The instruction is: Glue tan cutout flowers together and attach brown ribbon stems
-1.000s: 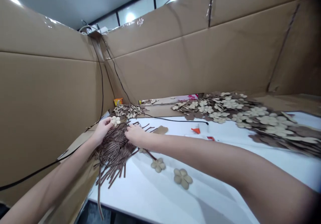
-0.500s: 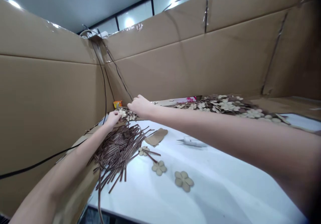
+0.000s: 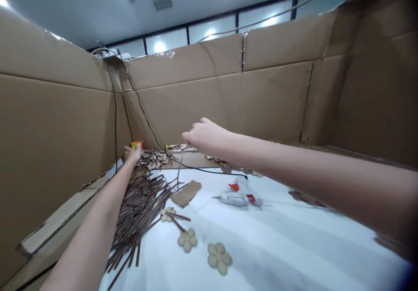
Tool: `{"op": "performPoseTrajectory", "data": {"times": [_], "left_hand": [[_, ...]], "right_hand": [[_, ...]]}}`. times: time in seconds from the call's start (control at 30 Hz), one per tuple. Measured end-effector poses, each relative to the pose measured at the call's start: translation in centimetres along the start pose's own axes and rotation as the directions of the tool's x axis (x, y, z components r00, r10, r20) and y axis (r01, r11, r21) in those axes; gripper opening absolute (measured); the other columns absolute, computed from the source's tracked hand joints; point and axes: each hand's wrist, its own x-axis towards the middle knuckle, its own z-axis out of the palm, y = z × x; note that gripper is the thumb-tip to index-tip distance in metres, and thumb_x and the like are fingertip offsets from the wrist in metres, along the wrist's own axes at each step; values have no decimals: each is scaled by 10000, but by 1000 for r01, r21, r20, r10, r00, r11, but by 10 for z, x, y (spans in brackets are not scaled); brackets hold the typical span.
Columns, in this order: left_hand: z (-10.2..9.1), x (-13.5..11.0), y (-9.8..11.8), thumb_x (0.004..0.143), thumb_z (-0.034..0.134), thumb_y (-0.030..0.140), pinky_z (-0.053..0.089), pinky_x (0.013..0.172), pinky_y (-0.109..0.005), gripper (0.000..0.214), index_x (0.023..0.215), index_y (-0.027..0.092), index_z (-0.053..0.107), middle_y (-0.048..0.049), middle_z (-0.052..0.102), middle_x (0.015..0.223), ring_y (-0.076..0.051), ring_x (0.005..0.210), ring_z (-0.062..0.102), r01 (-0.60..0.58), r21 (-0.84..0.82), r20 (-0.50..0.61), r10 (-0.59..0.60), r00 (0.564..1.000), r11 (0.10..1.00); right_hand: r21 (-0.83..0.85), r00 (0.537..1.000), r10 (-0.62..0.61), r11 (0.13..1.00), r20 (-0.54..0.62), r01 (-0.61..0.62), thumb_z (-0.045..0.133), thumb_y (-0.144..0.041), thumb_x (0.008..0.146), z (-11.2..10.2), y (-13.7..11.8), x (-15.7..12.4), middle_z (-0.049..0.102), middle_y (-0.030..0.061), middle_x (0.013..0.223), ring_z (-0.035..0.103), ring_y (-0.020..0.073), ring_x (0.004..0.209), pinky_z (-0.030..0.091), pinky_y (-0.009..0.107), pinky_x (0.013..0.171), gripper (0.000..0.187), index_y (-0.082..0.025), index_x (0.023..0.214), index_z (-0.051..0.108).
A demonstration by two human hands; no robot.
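My left hand (image 3: 132, 153) is at the far left corner, fingers spread and thumb raised, beside a small orange and yellow box (image 3: 137, 145) and a pile of flower cut-outs (image 3: 153, 159). Over the back of the table hovers my right hand (image 3: 205, 134). Its fingers are curled together, and whether they hold anything is hidden. Below the right forearm a white glue gun (image 3: 234, 199) with a red trigger lies on the white table (image 3: 261, 256). Nearer me are a loose five-petal flower (image 3: 219, 258) and two flowers (image 3: 187, 239) with brown strips.
A heap of thin brown strips (image 3: 139, 212) covers the left side. A brown scrap (image 3: 187, 194) lies near it. The black cable (image 3: 196, 168) crosses the back of the table. Tall cardboard walls (image 3: 183, 104) enclose the left and back.
My left hand has gone from pinched fingers by the flower pile to spread fingers beside the box. My right hand has moved right, away from the pile. The view has shifted, uncovering the glue gun.
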Motion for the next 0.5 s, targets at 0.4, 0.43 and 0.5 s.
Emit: {"op": "performPoseTrajectory", "data": {"times": [0.4,0.43,0.5], "left_hand": [[-31,-120,18,901,470,288,376,989,-412,267,1101,139,568,-105,572,1163,-230,1131,490,-410,-233,172,452,875,882],[-35,-144,25,915,425,301,371,996,-382,275,1099,157,570,-92,580,1160,-219,1127,491,-466,-297,209,533,820,834],[-46,-192,40,939,324,343,400,956,-333,330,1094,190,572,-66,603,1123,-199,1079,520,-518,-418,262,645,718,746]], "right_hand": [[132,972,-29,989,-235,62,440,-89,860,25,-12,-54,599,11,617,495,159,651,291,303,764,196,-178,731,558],[143,958,-37,986,-284,80,437,-98,863,24,-17,-59,586,12,611,489,158,640,303,303,764,201,-179,722,555],[154,931,-48,982,-362,111,434,-115,866,20,-28,-69,569,17,614,486,159,632,327,305,768,203,-176,713,551]]}}
